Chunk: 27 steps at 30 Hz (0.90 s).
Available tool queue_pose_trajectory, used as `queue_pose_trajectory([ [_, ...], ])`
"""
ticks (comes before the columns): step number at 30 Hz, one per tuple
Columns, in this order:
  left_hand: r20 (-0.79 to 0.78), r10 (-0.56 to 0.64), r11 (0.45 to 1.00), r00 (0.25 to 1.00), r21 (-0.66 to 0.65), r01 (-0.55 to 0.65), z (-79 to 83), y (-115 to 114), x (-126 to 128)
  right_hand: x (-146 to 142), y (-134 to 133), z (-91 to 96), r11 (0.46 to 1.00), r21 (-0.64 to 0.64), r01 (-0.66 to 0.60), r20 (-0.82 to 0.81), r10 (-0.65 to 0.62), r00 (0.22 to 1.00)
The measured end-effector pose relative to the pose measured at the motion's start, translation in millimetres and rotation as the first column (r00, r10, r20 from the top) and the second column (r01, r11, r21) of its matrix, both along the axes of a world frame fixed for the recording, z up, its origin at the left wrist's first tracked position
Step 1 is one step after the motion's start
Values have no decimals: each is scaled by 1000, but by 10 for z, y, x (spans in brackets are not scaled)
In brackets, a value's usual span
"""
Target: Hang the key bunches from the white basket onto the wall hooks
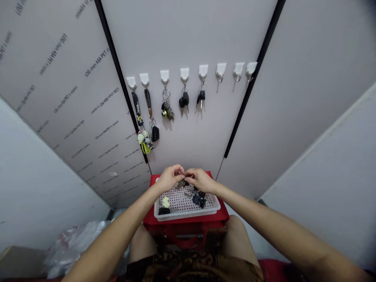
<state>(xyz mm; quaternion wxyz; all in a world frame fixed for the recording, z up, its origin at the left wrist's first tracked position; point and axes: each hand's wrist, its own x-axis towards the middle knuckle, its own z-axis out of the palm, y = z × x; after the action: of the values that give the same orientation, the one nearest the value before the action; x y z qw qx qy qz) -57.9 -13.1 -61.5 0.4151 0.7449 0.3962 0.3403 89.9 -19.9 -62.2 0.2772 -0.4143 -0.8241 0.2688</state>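
Note:
Both hands meet over the back of a white perforated tray (188, 215). My left hand (170, 178) has its fingers pinched together, and my right hand (201, 181) pinches from the other side. Between and just below the fingertips hangs a small bunch of keys (182, 183), partly covered by the fingers. More keys (199, 199) with black heads lie in the tray's right part. A black key fob (163, 210) and a pale yellow tag (166, 202) rest at its left end.
White hooks line the panel ahead; the left ones carry key sets, such as a lanyard with keys (136, 107) and a bunch on a ring (167, 109). Three hooks at right, including one hook (221, 71), hold nothing. Beneath the tray is a red box (188, 227). Plastic bags (79, 244) lie lower left.

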Motion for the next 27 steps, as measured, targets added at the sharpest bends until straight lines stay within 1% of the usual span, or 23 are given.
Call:
queue_pose_trajectory([
  [4, 136, 26, 1000, 990, -17, -24, 176, 35, 71, -8, 34, 95, 994, -104, 40, -213, -61, 975],
  [7, 231, 103, 995, 967, -20, -101, 328, 98, 157, 37, 109, 277, 983, -143, 117, -334, -159, 929],
  [8, 254, 116, 993, 960, -7, -118, 390, 123, 196, 63, 143, 370, 977, -144, 157, -368, -200, 908],
  [10, 277, 103, 991, 955, 53, -123, 536, 177, 290, 130, 216, 598, 961, -144, 237, -433, -277, 858],
  [14, 271, 45, 972, 962, 210, -105, 907, 273, 525, 299, 367, 1144, 914, -134, 384, -527, -394, 753],
  [16, 239, 54, 951, 969, 284, -123, 1119, 312, 650, 379, 443, 1411, 890, -117, 441, -571, -424, 703],
  [19, 150, 110, 901, 983, 402, -163, 1432, 362, 816, 480, 565, 1755, 857, -87, 508, -616, -447, 648],
  [21, 86, 168, 865, 982, 464, -189, 1616, 392, 904, 541, 651, 1937, 820, -52, 570, -630, -470, 619],
  [23, 24, 228, 827, 973, 522, -206, 1766, 421, 974, 599, 735, 2078, 765, -6, 644, -634, -501, 589],
  [25, -31, 276, 795, 961, 570, -210, 1876, 452, 1029, 651, 815, 2180, 689, 52, 723, -617, -547, 566],
  [27, -79, 308, 780, 948, 591, -204, 1948, 480, 1072, 695, 891, 2243, 603, 108, 790, -583, -605, 542],
])
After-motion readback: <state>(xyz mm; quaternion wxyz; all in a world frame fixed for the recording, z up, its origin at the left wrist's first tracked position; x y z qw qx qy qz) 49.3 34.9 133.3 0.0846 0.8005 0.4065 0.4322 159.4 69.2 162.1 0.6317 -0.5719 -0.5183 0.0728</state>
